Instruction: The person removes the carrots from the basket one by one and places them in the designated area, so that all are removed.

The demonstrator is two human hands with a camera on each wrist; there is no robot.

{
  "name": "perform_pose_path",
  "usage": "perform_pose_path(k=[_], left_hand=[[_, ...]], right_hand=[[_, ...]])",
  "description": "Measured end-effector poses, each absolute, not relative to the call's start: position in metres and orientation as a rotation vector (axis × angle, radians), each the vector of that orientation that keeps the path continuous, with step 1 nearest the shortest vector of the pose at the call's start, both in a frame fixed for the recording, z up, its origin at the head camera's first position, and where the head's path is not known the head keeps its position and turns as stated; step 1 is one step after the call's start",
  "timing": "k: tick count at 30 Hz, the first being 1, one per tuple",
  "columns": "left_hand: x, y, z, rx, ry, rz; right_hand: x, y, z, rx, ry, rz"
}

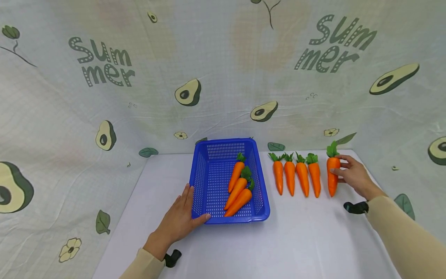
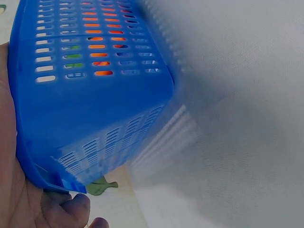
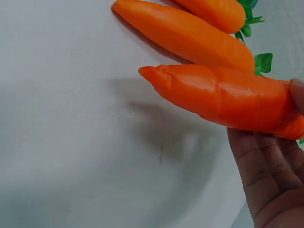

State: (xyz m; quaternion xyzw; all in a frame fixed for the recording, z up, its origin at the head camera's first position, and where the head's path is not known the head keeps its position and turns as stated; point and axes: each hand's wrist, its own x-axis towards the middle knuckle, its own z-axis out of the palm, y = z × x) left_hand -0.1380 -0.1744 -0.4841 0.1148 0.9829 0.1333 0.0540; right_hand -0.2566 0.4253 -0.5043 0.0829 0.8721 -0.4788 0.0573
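My right hand point(image 1: 353, 175) pinches an orange carrot point(image 1: 332, 176) with a green leafy top, at the right end of a row of carrots. In the right wrist view this carrot point(image 3: 213, 95) lies between thumb and fingers, its shadow falling on the table below. My left hand point(image 1: 179, 215) rests against the front left corner of the blue plastic basket point(image 1: 226, 221), fingers straight along its side and thumb on the front rim. Inside the basket, three carrots point(image 1: 238, 193) lie toward the right side. The basket's slotted wall point(image 2: 95, 99) fills much of the left wrist view.
Several carrots point(image 1: 302, 178) lie side by side between the basket and my right hand, leaves pointing away. The white table point(image 1: 296, 240) ends at a printed cloth backdrop point(image 1: 223, 77) with avocado and lettering patterns.
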Motion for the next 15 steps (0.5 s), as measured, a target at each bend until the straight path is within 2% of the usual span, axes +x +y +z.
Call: perform_pose_path(k=[15], left_hand=[[-0.138,-0.171,-0.483,0.315,2.983,0.412]], right_hand=[[-0.266,0.429,-0.520,0.282,2.590,-1.411]])
